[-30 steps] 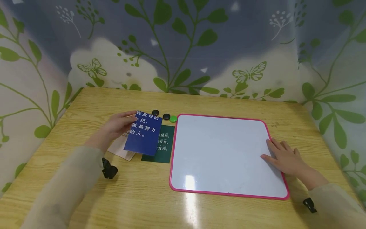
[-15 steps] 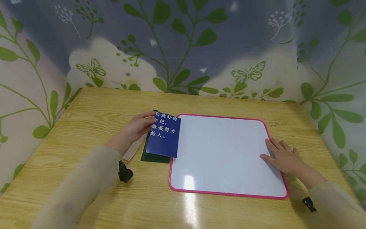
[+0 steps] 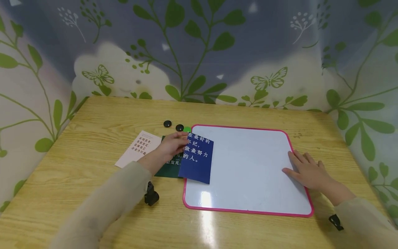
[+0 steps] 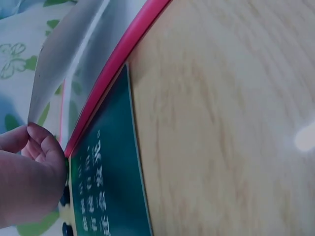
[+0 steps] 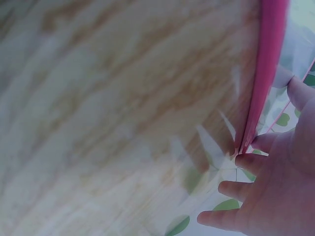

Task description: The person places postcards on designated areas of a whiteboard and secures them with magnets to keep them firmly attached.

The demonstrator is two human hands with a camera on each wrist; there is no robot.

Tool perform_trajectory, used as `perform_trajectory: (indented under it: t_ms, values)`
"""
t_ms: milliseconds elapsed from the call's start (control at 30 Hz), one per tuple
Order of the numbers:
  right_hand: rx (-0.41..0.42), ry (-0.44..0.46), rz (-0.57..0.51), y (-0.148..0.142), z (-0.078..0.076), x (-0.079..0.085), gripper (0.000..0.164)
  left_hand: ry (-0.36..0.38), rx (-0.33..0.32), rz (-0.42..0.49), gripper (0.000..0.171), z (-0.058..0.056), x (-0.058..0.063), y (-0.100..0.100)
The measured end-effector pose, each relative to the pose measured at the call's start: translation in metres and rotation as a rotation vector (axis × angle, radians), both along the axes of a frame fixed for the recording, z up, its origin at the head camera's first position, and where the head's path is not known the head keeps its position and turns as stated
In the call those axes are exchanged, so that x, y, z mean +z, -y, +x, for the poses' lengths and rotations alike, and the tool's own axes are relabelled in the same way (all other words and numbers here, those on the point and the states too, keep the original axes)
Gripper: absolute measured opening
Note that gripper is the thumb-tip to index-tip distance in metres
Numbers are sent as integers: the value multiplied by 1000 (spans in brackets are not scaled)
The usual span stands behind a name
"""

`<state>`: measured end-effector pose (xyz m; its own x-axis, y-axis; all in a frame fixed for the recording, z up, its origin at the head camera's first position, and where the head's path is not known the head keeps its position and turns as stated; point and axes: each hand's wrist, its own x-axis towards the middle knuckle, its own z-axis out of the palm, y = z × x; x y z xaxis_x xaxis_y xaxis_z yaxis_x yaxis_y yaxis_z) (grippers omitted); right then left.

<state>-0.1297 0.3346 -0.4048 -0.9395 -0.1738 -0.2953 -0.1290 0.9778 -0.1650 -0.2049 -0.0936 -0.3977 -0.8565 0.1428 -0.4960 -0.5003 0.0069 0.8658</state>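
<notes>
My left hand (image 3: 169, 148) pinches a blue card (image 3: 197, 162) with white Chinese writing by its left edge. The card overlaps the left part of a whiteboard (image 3: 248, 173) with a pink rim; in the left wrist view its pale back (image 4: 51, 64) shows, thumb and finger (image 4: 42, 137) at its corner. Under the left hand lies a dark green card (image 4: 110, 167) with white writing, along the board's left edge. At the board's right edge my right hand (image 3: 311, 171) rests with fingers spread, thumb on the white surface. The right wrist view shows its straight fingers (image 5: 241, 189) by the pink rim.
A pale pink card (image 3: 136, 147) with brown writing lies left of the green one. Two black round magnets (image 3: 167, 123) and a green one (image 3: 187, 129) sit behind the cards. The wooden table (image 3: 130, 110) ends at a leaf-patterned curtain (image 3: 236, 52).
My left hand has carried the blue card rightward, from above the pink and green cards to over the whiteboard's left side. The pink card shows more fully now. My right hand has stayed put.
</notes>
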Motion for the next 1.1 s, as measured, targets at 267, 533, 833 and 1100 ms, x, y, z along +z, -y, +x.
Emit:
perform_trajectory:
  t_ms: [267, 533, 833, 1100]
  values:
    - [1, -3, 0, 0, 0, 0, 83, -6, 37, -24, 41, 3, -4, -16]
    - [3, -6, 3, 0, 1, 0, 83, -10, 41, -79, 40, 4, -7, -22]
    - [4, -11, -2, 0, 1, 0, 83, -29, 76, -114, 36, 6, -6, -28]
    - [8, -7, 8, 0, 0, 0, 84, -84, 109, -174, 34, 11, -3, -34]
